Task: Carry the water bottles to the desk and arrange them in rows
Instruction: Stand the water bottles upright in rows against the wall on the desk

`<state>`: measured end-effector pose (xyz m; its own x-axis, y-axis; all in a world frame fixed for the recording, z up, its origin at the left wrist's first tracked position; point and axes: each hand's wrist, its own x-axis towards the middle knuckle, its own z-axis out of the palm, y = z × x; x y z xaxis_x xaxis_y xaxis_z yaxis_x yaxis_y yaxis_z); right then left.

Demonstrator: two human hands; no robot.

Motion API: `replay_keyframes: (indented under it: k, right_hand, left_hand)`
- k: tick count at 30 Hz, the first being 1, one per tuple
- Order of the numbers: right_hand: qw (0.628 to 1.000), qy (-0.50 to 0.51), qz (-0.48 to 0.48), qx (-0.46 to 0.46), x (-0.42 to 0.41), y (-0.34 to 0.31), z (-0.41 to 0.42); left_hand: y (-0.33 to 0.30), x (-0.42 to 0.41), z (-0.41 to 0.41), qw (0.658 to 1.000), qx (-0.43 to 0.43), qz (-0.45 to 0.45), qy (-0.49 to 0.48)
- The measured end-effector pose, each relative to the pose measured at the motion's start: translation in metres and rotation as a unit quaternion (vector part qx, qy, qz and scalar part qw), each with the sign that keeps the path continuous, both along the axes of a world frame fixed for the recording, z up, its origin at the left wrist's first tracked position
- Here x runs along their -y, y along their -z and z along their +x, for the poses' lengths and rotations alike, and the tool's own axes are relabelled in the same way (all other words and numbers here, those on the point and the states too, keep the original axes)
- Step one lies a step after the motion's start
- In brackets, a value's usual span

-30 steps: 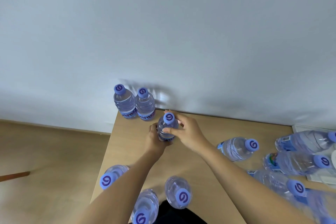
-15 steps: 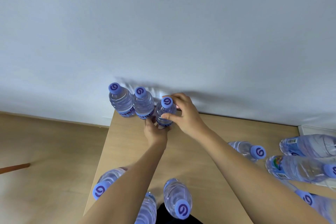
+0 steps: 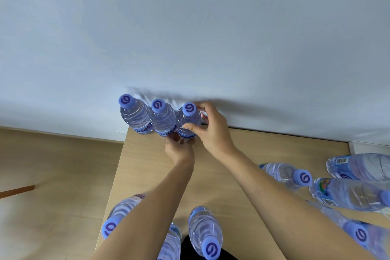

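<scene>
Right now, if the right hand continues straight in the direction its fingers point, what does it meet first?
The right hand already grips the third upright bottle. Just beyond its fingers comes the grey wall, probably very close, though depth is unclear.

One head-worn camera looks steeply down and forward over the counter, close above the person's outstretched arms, facing the wall behind the counter's far edge.
</scene>
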<state>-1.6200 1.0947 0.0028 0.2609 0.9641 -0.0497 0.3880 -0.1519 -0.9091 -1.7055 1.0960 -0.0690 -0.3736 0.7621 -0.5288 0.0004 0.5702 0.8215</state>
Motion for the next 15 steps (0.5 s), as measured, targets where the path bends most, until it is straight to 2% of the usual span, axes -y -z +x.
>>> replay_keyframes:
  k: [8, 11, 15]
  right_hand:
    - [0.999, -0.006, 0.028, 0.037, 0.001, 0.001, -0.001]
    - [0.999, -0.01, 0.009, 0.037, 0.004, -0.001, -0.002]
    - [0.999, -0.024, -0.039, -0.01, 0.02, -0.013, -0.003]
  left_hand:
    - [-0.003, 0.001, -0.008, 0.996, -0.038, -0.019, 0.08]
    - [-0.011, 0.003, -0.012, 0.992, -0.021, -0.045, 0.115]
    - [-0.027, 0.01, -0.024, 0.983, -0.002, -0.086, 0.163]
